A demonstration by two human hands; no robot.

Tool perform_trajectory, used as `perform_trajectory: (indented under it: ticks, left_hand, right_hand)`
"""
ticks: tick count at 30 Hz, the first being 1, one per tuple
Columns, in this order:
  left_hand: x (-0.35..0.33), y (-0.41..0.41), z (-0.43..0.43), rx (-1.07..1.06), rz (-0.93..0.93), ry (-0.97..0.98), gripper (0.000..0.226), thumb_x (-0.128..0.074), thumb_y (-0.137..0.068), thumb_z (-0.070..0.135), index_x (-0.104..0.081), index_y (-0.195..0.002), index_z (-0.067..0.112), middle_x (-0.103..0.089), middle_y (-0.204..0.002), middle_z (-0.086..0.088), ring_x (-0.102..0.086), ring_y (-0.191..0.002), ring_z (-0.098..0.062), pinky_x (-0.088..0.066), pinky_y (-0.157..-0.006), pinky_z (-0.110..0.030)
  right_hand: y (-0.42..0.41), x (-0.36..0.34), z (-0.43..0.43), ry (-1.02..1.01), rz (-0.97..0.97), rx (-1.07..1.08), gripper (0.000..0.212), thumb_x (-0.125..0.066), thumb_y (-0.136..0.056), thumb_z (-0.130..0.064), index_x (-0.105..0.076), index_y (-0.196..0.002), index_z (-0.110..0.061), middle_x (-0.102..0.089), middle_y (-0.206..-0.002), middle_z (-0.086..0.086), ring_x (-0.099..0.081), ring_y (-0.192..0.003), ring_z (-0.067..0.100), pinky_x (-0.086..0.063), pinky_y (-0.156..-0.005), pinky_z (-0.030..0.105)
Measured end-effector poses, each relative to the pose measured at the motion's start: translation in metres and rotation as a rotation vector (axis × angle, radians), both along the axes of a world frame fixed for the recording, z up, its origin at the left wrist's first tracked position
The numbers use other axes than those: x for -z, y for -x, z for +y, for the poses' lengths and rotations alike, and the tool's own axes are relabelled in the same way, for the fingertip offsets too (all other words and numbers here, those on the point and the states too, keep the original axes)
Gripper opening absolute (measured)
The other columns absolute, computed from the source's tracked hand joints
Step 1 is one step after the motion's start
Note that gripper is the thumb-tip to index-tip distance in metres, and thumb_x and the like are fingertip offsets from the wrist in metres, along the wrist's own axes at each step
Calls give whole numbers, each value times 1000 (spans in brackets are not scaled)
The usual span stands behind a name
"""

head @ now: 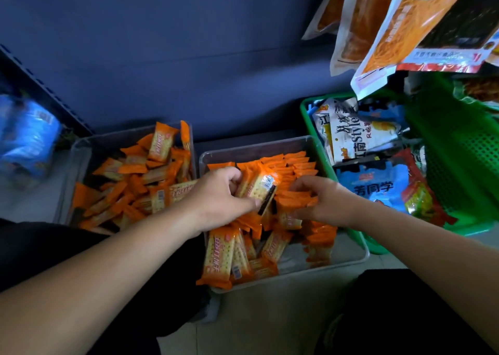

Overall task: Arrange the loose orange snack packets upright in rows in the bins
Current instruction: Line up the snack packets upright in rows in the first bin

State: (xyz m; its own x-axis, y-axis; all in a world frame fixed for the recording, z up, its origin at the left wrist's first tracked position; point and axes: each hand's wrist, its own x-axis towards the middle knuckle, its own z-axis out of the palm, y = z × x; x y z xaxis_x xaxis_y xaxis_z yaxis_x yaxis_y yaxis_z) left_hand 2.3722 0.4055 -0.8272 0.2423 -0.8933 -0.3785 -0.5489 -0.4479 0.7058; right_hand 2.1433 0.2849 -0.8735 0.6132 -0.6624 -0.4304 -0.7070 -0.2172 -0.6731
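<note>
— The left hand (218, 192)?
— Curled around a bundle of orange packets (259, 186), over the middle of the right clear bin (361, 249).
— The right hand (321, 200)?
— Bent-fingered, pinching standing packets (293, 202) just right of that bundle.
— Rows?
— Upright rows (297, 163) at that bin's far end; loose and flat at its near end. Jumbled in the left bin (81, 149).
— Further right?
— Green basket (459, 149) of other snack bags.

Two bins side by side at frame centre: left bin (81, 149), right bin (351, 257), packets (218, 257) in both. Basket (459, 149) right of them, hanging bags (405, 30) upper right.
</note>
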Motion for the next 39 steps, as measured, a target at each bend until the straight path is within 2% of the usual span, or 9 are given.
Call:
perform_trajectory:
  ticks: [6,12,14,18,21,23,28,34,39]
  left_hand:
    - [1,3,1,16,65,-14,30,-88,-80,40,-67,-100,33,-73,-91,13,-69,-80,0,-53,-73,-25]
    - [7,7,2,30,74,-26,35,-87,-80,44,-69,-108,32,-73,-98,12,-70,-87,-7,-50,-73,-25]
    - [7,13,2,46,99,-31,35,-87,-80,46,-69,-107,33,-74,-99,12,-70,-89,-5,-54,-78,-27]
    - [5,37,-4,51,224,14,29,-87,-81,41,-68,-103,37,-73,-93,17,-69,-86,3,-56,-78,-22]
    - [2,58,-8,25,277,76,31,-88,-82,35,-69,-106,37,-76,-96,17,-71,-89,1,-58,-82,-23]
    - [0,69,-11,13,281,114,39,-92,-78,33,-69,-110,35,-76,-98,14,-72,-88,-1,-59,-80,-23]
    - [-14,83,-17,-11,364,185,40,-94,-74,24,-72,-107,26,-77,-93,12,-71,-84,-1,-53,-71,-16]
    - [-28,75,-20,-62,581,174,23,-75,-94,16,-77,-115,24,-79,-109,2,-74,-106,-17,-58,-96,-38]
    - [-30,67,-23,-138,498,213,16,-79,-88,10,-76,-101,19,-80,-91,2,-76,-87,-12,-57,-76,-23]
  right_hand:
    - [-7,30,7,455,480,-258,65,-72,-87,-56,-45,-146,-48,-39,-136,-2,-35,-136,23,-41,-109,42]
    - [-12,30,17,436,456,-202,79,-74,-85,-48,-34,-152,-36,-40,-139,-1,-40,-134,24,-39,-111,41]
    - [-11,10,15,321,350,-94,77,-76,-85,-41,-39,-152,-33,-47,-139,-1,-46,-131,23,-46,-107,40]
    - [2,-36,17,-276,-142,397,27,-63,-98,-20,-70,-123,-27,-75,-114,-1,-71,-104,17,-59,-89,32]
    - [18,-50,24,-558,-367,486,24,-60,-100,-15,-72,-120,-18,-80,-108,8,-76,-103,26,-58,-98,47]
    - [27,-56,28,-654,-517,488,34,-59,-92,-15,-69,-124,-9,-78,-113,17,-76,-101,30,-60,-92,46]
    - [37,-56,37,-410,-559,545,22,-70,-99,-28,-73,-115,-12,-78,-110,15,-74,-107,37,-56,-99,60]
    - [39,-84,19,-347,-581,515,21,-67,-100,-25,-74,-113,-11,-80,-103,12,-77,-100,32,-58,-97,58]
    - [31,-91,8,-337,-560,558,36,-76,-94,-31,-66,-114,-2,-78,-101,19,-76,-96,39,-59,-88,66]
